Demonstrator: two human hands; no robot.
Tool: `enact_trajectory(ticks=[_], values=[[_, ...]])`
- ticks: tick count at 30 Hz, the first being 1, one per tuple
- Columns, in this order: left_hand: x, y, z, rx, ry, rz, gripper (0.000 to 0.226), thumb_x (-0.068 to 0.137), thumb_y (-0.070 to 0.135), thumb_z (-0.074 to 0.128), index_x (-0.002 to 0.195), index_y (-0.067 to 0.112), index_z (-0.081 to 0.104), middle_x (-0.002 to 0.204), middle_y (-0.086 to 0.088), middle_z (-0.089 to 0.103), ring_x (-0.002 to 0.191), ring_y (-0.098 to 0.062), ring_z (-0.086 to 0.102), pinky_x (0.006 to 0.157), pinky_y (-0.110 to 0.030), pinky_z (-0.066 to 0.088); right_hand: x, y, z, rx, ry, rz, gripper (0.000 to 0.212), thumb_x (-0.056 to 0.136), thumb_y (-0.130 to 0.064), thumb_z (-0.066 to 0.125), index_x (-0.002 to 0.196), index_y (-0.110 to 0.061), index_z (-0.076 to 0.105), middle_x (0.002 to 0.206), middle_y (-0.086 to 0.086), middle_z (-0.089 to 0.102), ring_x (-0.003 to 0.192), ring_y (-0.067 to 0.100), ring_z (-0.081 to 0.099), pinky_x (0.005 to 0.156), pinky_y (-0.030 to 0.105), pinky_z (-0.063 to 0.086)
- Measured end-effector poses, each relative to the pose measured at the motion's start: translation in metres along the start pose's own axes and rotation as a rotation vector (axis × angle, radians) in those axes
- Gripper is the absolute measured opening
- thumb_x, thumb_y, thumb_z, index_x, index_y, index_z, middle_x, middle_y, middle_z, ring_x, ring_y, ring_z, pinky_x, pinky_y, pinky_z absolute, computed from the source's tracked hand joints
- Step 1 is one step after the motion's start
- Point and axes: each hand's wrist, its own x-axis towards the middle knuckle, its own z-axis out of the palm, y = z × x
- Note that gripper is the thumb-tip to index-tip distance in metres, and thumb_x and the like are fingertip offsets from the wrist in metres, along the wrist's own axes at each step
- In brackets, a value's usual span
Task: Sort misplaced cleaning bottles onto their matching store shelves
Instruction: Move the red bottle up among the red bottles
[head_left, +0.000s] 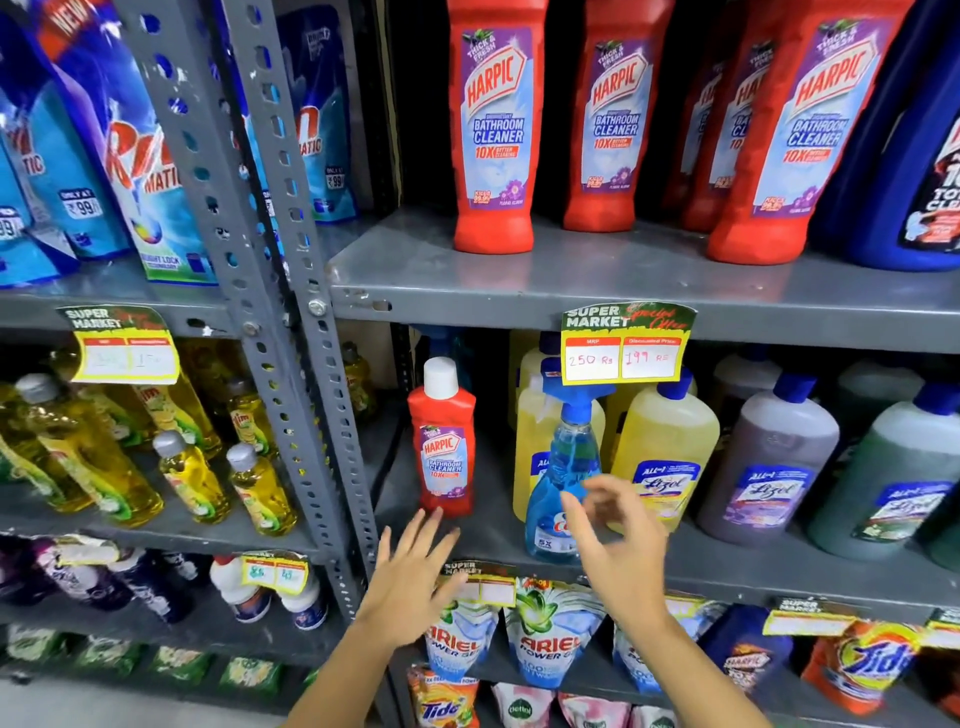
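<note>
A small red Harpic bathroom cleaner bottle (443, 441) with a white cap stands alone at the left end of the middle shelf (727, 566). To its right stands a blue spray bottle (563, 478), in front of yellow Lizol bottles (667, 441). Several large red Harpic bottles (496, 130) line the shelf above (571, 275). My left hand (410, 577) is open, fingers spread, just below the small Harpic bottle without touching it. My right hand (615, 535) is open in front of the spray bottle, fingers curled and apart, holding nothing.
A grey perforated upright (306, 322) divides the racks. Left of it are blue Rin pouches (135, 156) above and yellow Vim bottles (192, 478) below. Purple and green Lizol bottles (769, 467) stand to the right. Ariel pouches (540, 634) sit on the lower shelf. A price tag (626, 345) hangs from the shelf edge.
</note>
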Motion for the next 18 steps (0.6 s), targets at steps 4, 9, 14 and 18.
enact_trajectory(ticks=[4, 9, 14, 18], values=[[-0.009, -0.005, 0.013, 0.003, -0.111, -0.03, 0.062, 0.098, 0.065, 0.021, 0.139, 0.026, 0.047, 0.142, -0.002, 0.052, 0.133, -0.02, 0.03, 0.107, -0.048, 0.03, 0.024, -0.022, 0.057, 0.03, -0.273, 0.019, 0.025, 0.085, -0.016, 0.07, 0.107, -0.018, 0.059, 0.09, -0.002, 0.061, 0.079, 0.008, 0.058, 0.066, 0.015, 0.046], [-0.01, 0.003, 0.014, -0.034, -0.18, -0.048, 0.064, 0.098, 0.065, 0.018, 0.139, 0.024, 0.044, 0.14, -0.003, 0.053, 0.133, -0.022, 0.033, 0.101, -0.049, 0.023, 0.042, -0.009, 0.122, -0.134, -0.434, 0.232, 0.083, 0.079, -0.026, 0.076, 0.146, -0.013, 0.028, 0.133, 0.008, 0.041, 0.124, 0.02, 0.047, 0.1, 0.03, 0.045], [-0.011, 0.003, 0.009, -0.036, -0.109, 0.008, 0.08, 0.089, 0.071, -0.002, 0.153, 0.027, 0.019, 0.159, 0.0, 0.008, 0.145, -0.022, -0.002, 0.113, -0.049, 0.002, 0.062, 0.017, 0.152, -0.153, -0.44, 0.331, 0.105, 0.063, -0.028, 0.088, 0.147, -0.011, 0.028, 0.137, 0.013, 0.047, 0.127, 0.027, 0.05, 0.105, 0.043, 0.045], [-0.01, 0.001, 0.009, -0.044, -0.094, 0.012, 0.081, 0.084, 0.072, -0.001, 0.154, 0.03, -0.003, 0.161, 0.004, -0.009, 0.146, -0.019, -0.014, 0.114, -0.047, -0.011, 0.068, 0.03, 0.166, -0.106, -0.415, 0.412, 0.065, 0.066, -0.028, 0.087, 0.121, -0.013, 0.056, 0.118, 0.009, 0.067, 0.108, 0.026, 0.065, 0.096, 0.044, 0.052]])
